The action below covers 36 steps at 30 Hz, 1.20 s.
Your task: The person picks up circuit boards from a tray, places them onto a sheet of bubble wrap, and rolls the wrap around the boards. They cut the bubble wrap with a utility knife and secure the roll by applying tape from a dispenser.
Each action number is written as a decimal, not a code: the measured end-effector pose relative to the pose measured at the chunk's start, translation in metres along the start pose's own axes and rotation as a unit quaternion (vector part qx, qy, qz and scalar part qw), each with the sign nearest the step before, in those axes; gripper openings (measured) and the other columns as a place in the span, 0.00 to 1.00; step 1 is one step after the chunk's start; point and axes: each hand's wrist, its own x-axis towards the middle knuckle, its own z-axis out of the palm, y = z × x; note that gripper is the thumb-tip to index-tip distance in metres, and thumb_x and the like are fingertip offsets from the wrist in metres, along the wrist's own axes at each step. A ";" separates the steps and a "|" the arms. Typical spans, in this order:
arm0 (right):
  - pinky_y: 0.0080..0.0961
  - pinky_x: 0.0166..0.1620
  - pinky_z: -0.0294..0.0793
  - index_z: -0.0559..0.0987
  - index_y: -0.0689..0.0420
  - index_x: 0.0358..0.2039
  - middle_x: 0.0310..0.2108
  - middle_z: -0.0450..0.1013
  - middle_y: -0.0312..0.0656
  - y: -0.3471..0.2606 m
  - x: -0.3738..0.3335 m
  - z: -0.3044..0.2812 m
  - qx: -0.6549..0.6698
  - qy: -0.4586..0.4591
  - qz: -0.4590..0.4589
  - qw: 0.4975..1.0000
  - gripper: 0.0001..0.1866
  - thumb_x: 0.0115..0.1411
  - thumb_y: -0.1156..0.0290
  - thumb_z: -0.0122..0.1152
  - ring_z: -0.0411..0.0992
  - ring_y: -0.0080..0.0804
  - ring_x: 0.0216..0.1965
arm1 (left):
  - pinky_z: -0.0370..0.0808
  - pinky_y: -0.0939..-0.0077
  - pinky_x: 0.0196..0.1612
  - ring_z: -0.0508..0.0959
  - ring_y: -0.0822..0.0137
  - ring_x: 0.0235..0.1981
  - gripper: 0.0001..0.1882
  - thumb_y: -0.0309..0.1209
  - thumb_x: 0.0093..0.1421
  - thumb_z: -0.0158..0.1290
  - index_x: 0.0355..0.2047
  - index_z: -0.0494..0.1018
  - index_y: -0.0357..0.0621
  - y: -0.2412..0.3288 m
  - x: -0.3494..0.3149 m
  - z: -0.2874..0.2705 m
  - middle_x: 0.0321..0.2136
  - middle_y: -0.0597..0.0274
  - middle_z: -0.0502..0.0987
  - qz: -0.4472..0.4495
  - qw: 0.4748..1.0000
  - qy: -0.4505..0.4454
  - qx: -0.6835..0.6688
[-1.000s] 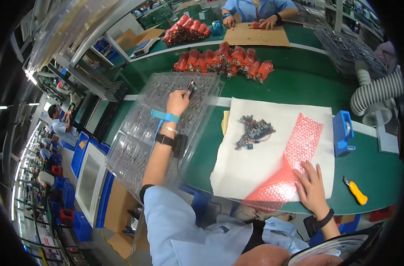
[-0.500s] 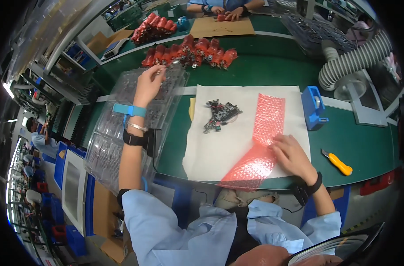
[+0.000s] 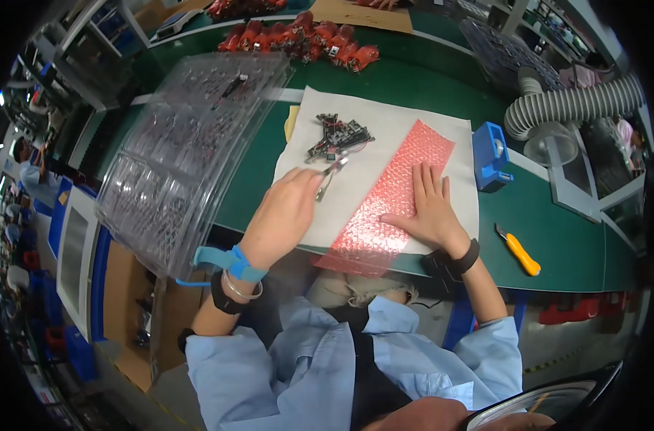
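Note:
A strip of pink bubble wrap lies slantwise over the white sheet, its near end hanging past the table edge. My right hand presses flat on the wrap, fingers spread. Left of the wrap, my left hand is closed on a small silvery part, which sticks out past the fingertips and is too blurred to name. Just beyond that part, several dark circuit boards with thin wires lie in a cluster on the sheet.
Stacked clear plastic trays stand at the left. Red-wrapped bundles line the far side. To the right are a blue tape dispenser, a yellow-handled utility knife and a grey duct hose. Another person's hand shows beyond, at a cardboard sheet.
My left hand has come from the plastic trays to the white sheet, now with the silvery part. My right hand has flattened out on the bubble wrap, which lies straighter. The view has shifted.

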 end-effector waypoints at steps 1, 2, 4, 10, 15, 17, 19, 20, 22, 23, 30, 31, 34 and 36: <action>0.58 0.65 0.38 0.49 0.74 0.63 0.65 0.46 0.67 0.001 -0.004 0.002 0.007 -0.012 -0.013 1.000 0.65 0.45 0.28 0.57 0.41 0.60 0.68 | 0.72 0.67 0.38 0.76 0.56 0.31 0.12 0.29 0.66 0.43 0.37 0.71 0.30 -0.007 -0.015 0.007 0.32 0.46 0.74 -0.001 1.000 0.003 -0.004; 0.59 0.65 0.35 0.48 0.73 0.64 0.65 0.44 0.67 0.003 -0.007 0.004 0.015 -0.024 -0.024 0.999 0.67 0.43 0.27 0.57 0.39 0.59 0.69 | 0.71 0.69 0.41 0.77 0.60 0.35 0.13 0.29 0.67 0.41 0.38 0.71 0.31 -0.014 -0.031 0.016 0.34 0.50 0.76 -0.084 0.991 -0.014 -0.107; 0.61 0.65 0.33 0.46 0.72 0.65 0.66 0.42 0.67 0.001 -0.015 0.002 0.022 -0.031 -0.038 0.999 0.69 0.41 0.25 0.58 0.37 0.59 0.69 | 0.71 0.72 0.45 0.77 0.63 0.38 0.14 0.29 0.68 0.40 0.39 0.72 0.31 -0.018 -0.064 0.037 0.35 0.54 0.77 -0.162 0.965 -0.027 -0.205; 0.61 0.65 0.33 0.47 0.60 0.67 0.68 0.43 0.56 -0.015 -0.046 -0.013 0.057 -0.069 -0.112 0.990 0.67 0.38 0.29 0.64 0.38 0.54 0.70 | 0.59 0.72 0.60 0.62 0.59 0.59 0.15 0.29 0.69 0.39 0.46 0.74 0.36 -0.008 -0.140 0.097 0.58 0.50 0.61 -0.049 0.961 -0.056 -0.265; 0.60 0.66 0.33 0.54 0.52 0.67 0.70 0.44 0.46 -0.010 -0.071 -0.034 0.080 -0.107 -0.143 0.981 0.56 0.43 0.37 0.66 0.39 0.47 0.71 | 0.57 0.72 0.62 0.58 0.62 0.62 0.17 0.30 0.70 0.38 0.47 0.74 0.35 -0.016 -0.155 0.154 0.60 0.54 0.57 -0.076 0.879 -0.103 -0.460; 0.60 0.66 0.33 0.57 0.51 0.66 0.69 0.46 0.46 0.003 -0.070 -0.039 0.109 -0.122 -0.127 0.978 0.51 0.46 0.40 0.65 0.42 0.47 0.70 | 0.57 0.72 0.62 0.60 0.62 0.60 0.16 0.29 0.69 0.38 0.47 0.74 0.35 -0.013 -0.151 0.172 0.57 0.53 0.61 -0.047 0.871 -0.144 -0.467; 0.59 0.66 0.34 0.62 0.50 0.63 0.67 0.50 0.46 0.014 -0.065 -0.043 0.172 -0.154 -0.098 0.968 0.42 0.51 0.46 0.63 0.48 0.46 0.68 | 0.59 0.70 0.60 0.62 0.60 0.59 0.15 0.29 0.69 0.40 0.46 0.74 0.34 0.005 -0.142 0.185 0.55 0.50 0.63 -0.029 0.862 -0.211 -0.460; 0.59 0.66 0.34 0.62 0.50 0.63 0.67 0.50 0.46 0.015 -0.062 -0.042 0.170 -0.151 -0.093 0.969 0.42 0.51 0.46 0.63 0.48 0.46 0.68 | 0.62 0.69 0.59 0.64 0.58 0.58 0.15 0.30 0.68 0.41 0.45 0.74 0.34 0.011 -0.136 0.186 0.54 0.47 0.65 -0.012 0.850 -0.277 -0.449; 0.59 0.66 0.36 0.66 0.50 0.61 0.64 0.56 0.46 0.010 -0.049 -0.035 0.176 -0.078 -0.047 0.980 0.35 0.55 0.52 0.61 0.53 0.45 0.65 | 0.64 0.67 0.56 0.67 0.55 0.55 0.14 0.30 0.68 0.41 0.44 0.74 0.34 0.015 -0.126 0.175 0.50 0.46 0.68 0.016 0.881 -0.317 -0.352; 0.59 0.66 0.37 0.68 0.50 0.59 0.62 0.58 0.46 0.006 -0.044 -0.033 0.177 -0.043 -0.024 0.983 0.31 0.57 0.55 0.61 0.56 0.44 0.64 | 0.67 0.65 0.53 0.70 0.53 0.51 0.13 0.30 0.67 0.42 0.43 0.73 0.34 0.016 -0.121 0.165 0.47 0.45 0.70 0.040 0.901 -0.350 -0.253; 0.60 0.66 0.38 0.69 0.51 0.59 0.55 0.64 0.46 0.012 -0.027 -0.018 0.121 0.013 -0.085 0.989 0.33 0.54 0.54 0.63 0.61 0.44 0.59 | 0.72 0.66 0.29 0.74 0.52 0.21 0.11 0.31 0.65 0.44 0.39 0.73 0.37 0.025 -0.046 0.026 0.18 0.55 0.72 -0.011 0.954 -0.281 -0.105; 0.60 0.66 0.37 0.69 0.51 0.58 0.55 0.64 0.46 0.014 -0.025 -0.019 0.132 0.000 -0.086 0.987 0.33 0.53 0.54 0.64 0.61 0.44 0.60 | 0.71 0.68 0.28 0.73 0.53 0.20 0.11 0.31 0.65 0.44 0.40 0.73 0.38 0.023 -0.029 0.021 0.18 0.58 0.71 -0.011 0.952 -0.245 -0.181; 0.61 0.66 0.37 0.69 0.51 0.58 0.54 0.65 0.46 0.015 -0.010 -0.029 0.136 -0.020 -0.111 0.984 0.34 0.53 0.53 0.64 0.61 0.44 0.59 | 0.70 0.69 0.35 0.73 0.55 0.29 0.12 0.29 0.65 0.44 0.44 0.72 0.36 0.011 0.025 0.040 0.25 0.53 0.70 0.064 0.977 -0.118 -0.165; 0.61 0.66 0.37 0.69 0.51 0.59 0.54 0.65 0.46 0.016 -0.001 -0.029 0.136 -0.029 -0.128 0.982 0.34 0.52 0.53 0.65 0.61 0.45 0.59 | 0.70 0.67 0.39 0.73 0.54 0.33 0.14 0.27 0.64 0.45 0.46 0.72 0.35 -0.009 0.049 0.066 0.30 0.51 0.70 0.111 0.977 -0.090 -0.157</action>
